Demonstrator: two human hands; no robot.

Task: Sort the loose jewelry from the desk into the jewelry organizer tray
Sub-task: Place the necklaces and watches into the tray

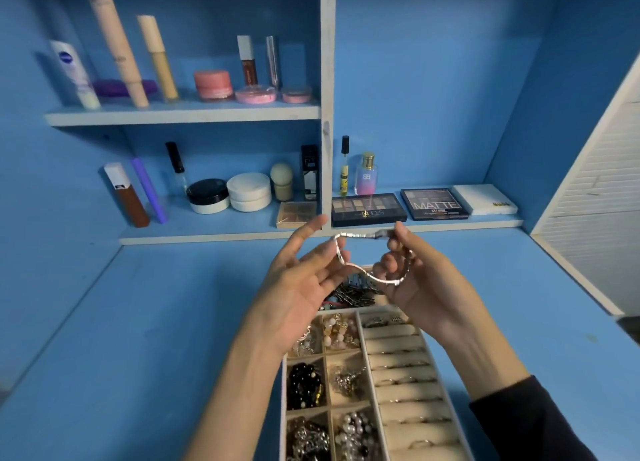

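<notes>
While my dark sleeve (pixel 530 422) frames the near edge, the jewelry organizer tray (pixel 446 367) lies below on the blue desk (pixel 138 339): cream velvety ring rolls (pixel 405 374) at right, square cells of black beads (pixel 304 386) and pearly strands (pixel 356 429) at left. Above it, my right hand (pixel 426 284) pinches a silver bracelet (pixel 360 273), fingers curled through its segmented, wavy loop. My left hand (pixel 298 280) is spread open, fingertips touching the metal band. Beyond, flat eyeshadow palettes (pixel 369 209) and round jars (pixel 249 192) line the shelf.
</notes>
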